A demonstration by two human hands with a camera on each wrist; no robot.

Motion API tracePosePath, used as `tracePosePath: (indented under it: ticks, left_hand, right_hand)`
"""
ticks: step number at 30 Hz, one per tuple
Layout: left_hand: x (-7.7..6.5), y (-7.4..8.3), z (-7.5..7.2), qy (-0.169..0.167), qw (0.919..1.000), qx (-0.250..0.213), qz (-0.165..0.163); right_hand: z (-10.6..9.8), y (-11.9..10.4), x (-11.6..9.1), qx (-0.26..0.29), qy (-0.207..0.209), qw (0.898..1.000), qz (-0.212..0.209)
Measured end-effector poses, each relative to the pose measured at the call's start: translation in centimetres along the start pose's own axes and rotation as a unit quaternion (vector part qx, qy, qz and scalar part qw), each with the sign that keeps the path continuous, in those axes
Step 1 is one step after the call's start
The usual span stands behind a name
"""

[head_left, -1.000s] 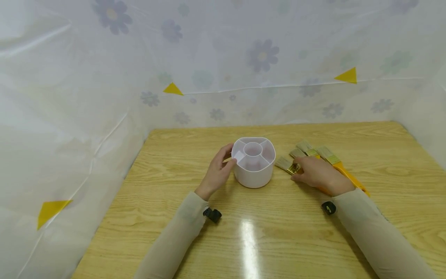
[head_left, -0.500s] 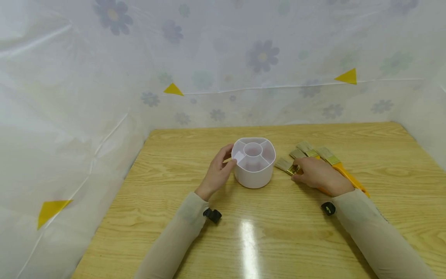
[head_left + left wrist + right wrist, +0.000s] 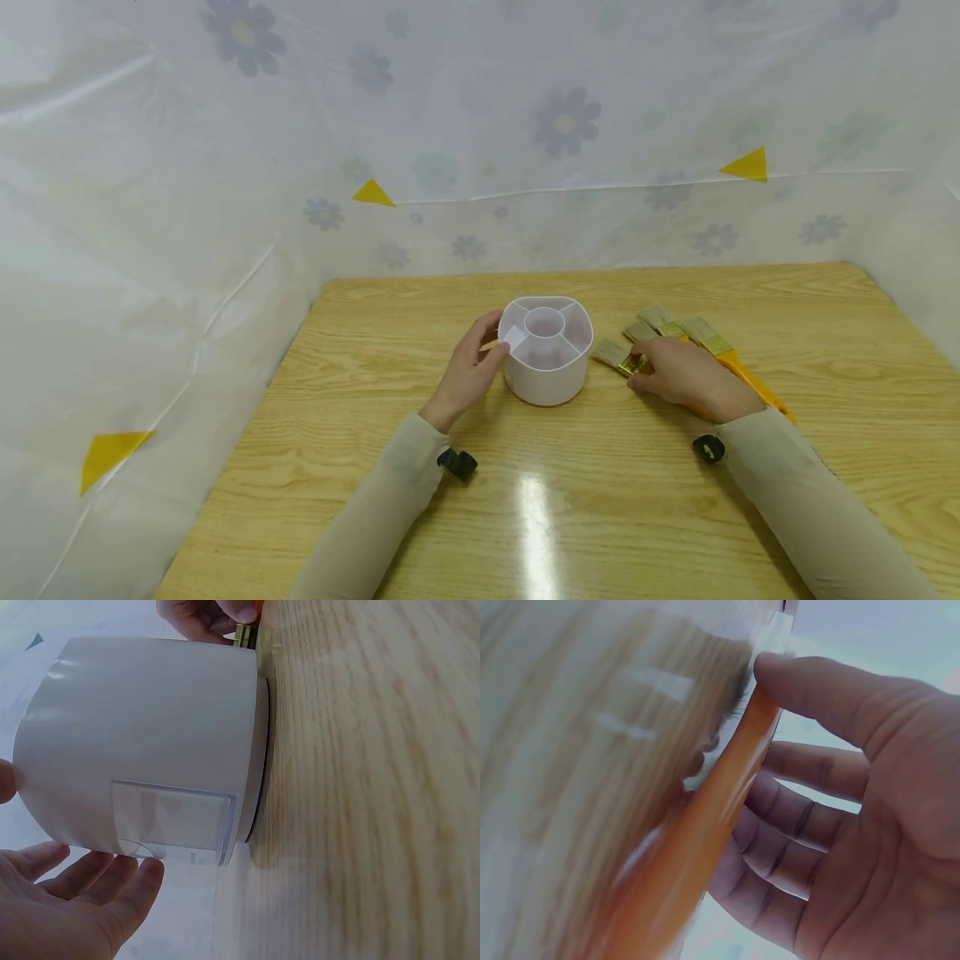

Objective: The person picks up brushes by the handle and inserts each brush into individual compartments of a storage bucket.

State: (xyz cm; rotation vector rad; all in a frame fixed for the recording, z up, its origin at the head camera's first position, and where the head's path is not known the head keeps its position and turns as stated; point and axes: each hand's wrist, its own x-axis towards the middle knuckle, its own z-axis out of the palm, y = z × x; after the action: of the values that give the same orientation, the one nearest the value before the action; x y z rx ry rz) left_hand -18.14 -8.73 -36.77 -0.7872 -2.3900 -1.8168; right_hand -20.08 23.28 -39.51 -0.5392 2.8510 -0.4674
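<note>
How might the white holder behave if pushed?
The holder probably slides rather than tips, sitting squat and upright on the table. It is likely stiff, given its smooth, moulded-looking walls. It may also swivel: a separate-looking ring shows beneath.

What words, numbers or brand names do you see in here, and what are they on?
None that I can read.
On the clear panel of the white box: tiny dark marks that look like print, too small and blurred to read.
On the right black gadget: a small pale mark, too blurred to tell if it is writing.
On the brushes: no writing I can make out.
</note>
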Motion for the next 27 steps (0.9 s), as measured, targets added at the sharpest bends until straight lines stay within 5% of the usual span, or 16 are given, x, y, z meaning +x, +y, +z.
tracePosePath:
  ticks: [27]
  left_hand:
    - [-0.01,-0.01,0.02,-0.001,1.0,0.003,-0.008]
  right_hand:
    - [-0.44,-0.14,0.03,0.003,0.095,0.995,-0.014]
